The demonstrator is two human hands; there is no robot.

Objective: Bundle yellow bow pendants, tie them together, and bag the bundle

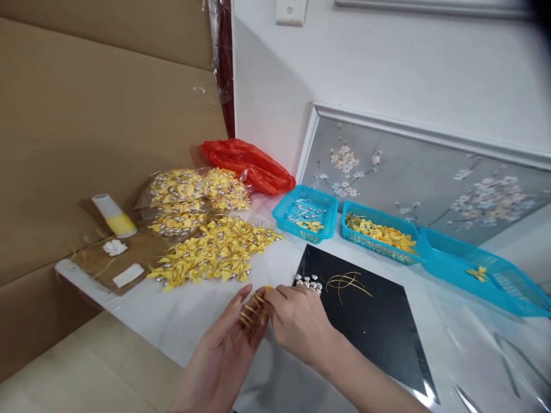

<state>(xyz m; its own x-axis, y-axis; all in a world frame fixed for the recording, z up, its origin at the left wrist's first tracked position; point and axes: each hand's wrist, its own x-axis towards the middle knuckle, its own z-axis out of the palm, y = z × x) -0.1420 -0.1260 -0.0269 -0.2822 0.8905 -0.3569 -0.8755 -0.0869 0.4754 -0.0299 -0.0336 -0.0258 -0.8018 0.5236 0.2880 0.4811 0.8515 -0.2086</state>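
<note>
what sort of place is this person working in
Probably a small handicraft workspace, perhaps in a home: thin gold-coloured wires in the left hand, a heap of yellow petal-like pieces with silvery beads, and blue plastic mesh baskets holding more yellow pieces.

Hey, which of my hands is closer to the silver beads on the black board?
Right. Your right hand is just in front of the silver beads in this view; your left hand is farther off, to the left of the right hand.

White table [172, 321]: yellow bows [215, 252], black board [370, 338], 3 baskets [456, 258].
</note>
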